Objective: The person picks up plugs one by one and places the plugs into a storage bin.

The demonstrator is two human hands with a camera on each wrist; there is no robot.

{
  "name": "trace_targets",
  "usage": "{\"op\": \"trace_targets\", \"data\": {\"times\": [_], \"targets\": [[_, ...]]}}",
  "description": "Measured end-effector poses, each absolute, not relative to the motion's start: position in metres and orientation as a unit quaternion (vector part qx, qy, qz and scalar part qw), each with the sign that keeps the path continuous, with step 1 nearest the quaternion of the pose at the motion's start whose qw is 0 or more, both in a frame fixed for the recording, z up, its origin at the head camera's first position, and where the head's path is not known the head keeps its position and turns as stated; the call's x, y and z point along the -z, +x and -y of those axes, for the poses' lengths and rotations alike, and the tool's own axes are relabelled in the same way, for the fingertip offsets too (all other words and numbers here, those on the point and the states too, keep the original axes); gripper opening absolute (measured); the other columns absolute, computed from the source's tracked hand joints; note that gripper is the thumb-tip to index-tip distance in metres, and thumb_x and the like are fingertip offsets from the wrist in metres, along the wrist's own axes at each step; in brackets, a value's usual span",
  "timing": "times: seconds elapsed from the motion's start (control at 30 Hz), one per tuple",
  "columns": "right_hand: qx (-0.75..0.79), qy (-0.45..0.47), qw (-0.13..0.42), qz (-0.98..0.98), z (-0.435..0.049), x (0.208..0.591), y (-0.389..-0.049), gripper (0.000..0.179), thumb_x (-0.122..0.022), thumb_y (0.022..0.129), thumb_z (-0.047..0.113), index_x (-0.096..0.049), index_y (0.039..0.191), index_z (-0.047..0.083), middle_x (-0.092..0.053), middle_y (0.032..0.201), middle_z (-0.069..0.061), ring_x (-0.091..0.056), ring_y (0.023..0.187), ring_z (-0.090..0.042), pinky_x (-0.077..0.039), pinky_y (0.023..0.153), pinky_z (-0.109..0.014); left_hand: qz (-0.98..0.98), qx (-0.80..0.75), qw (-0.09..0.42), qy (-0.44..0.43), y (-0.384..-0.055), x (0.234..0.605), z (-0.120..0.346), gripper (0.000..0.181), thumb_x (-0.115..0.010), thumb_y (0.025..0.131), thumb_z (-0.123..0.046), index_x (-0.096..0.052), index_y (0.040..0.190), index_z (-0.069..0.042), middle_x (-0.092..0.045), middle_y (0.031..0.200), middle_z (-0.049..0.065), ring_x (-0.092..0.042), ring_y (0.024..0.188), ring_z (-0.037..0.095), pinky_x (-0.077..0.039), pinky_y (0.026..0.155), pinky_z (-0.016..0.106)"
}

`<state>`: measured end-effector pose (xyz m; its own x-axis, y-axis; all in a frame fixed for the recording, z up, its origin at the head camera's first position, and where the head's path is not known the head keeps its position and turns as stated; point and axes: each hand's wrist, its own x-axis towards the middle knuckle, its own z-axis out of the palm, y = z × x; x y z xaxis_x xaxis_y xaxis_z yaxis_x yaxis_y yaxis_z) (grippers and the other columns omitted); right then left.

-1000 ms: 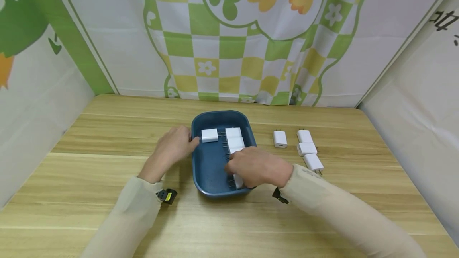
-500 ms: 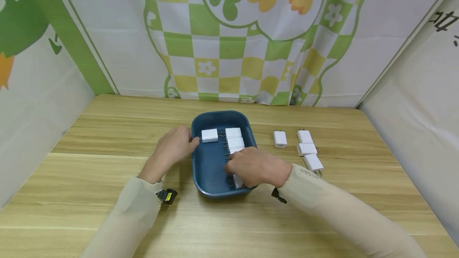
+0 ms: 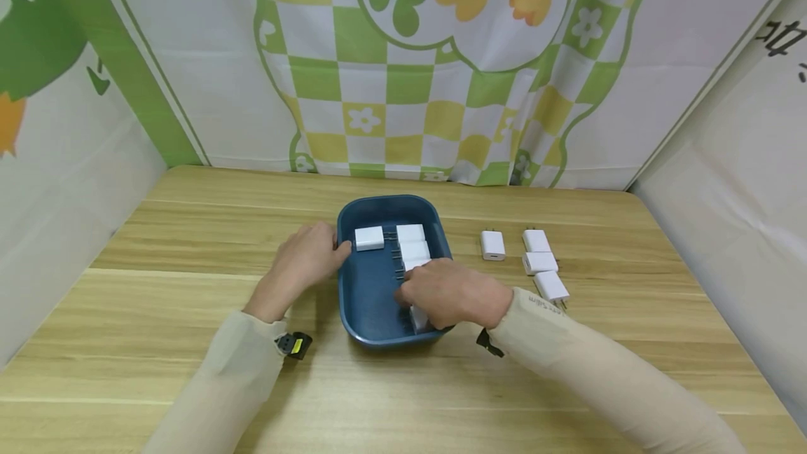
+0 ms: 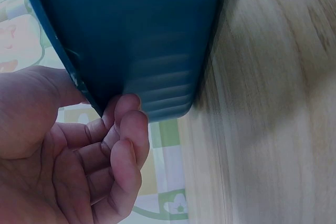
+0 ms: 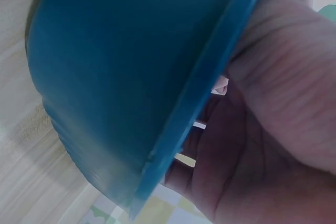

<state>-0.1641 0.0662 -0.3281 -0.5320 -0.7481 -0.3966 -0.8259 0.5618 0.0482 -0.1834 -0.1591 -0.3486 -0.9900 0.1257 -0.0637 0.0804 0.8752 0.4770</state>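
Note:
A blue plastic bin [image 3: 372,300] stands on the wooden table. My left hand [image 3: 301,261] grips its left rim, thumb over the edge and curled fingers outside, as the left wrist view shows [image 4: 100,145]. Inside the bin, white plug chargers [image 3: 412,252] line the right side, their prongs pointing left. One more charger [image 3: 368,238] lies at the upper left, prongs to the right. My right hand [image 3: 454,293] reaches over the right rim with curled fingers at a charger [image 3: 419,319] low in the row. The fingertips are largely hidden; the bin wall blocks them in the right wrist view.
Right of the bin, a single charger [image 3: 492,245] lies on the table [image 3: 189,244]. Farther right, three more sit close together, the middle one [image 3: 539,262] lying sideways. A patterned curtain [image 3: 410,104] hangs behind the table's back edge.
Both hands and the bin stay almost still. The charger low in the row has turned slightly under my right hand, and its prongs now show less clearly.

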Motion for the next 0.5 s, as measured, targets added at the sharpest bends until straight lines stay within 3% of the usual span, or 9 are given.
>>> {"op": "trace_targets", "data": {"times": [0.5], "targets": [[-0.087, -0.472, 0.173, -0.86, -0.0699, 0.3292, -0.1653, 0.036, -0.078, 0.086, 0.003, -0.074, 0.117, 0.021, -0.069, 0.107, 0.0, -0.058, 0.084, -0.013, -0.053, 0.076, -0.029, -0.968, -0.241, 0.043, 0.055, -0.1838, 0.3492, 0.159, 0.045, -0.058, 0.101, -0.025, -0.045, 0.059, -0.013, -0.04, 0.053, -0.002, -0.04, 0.046, 0.014, -0.028, 0.043, 0.025]]}}
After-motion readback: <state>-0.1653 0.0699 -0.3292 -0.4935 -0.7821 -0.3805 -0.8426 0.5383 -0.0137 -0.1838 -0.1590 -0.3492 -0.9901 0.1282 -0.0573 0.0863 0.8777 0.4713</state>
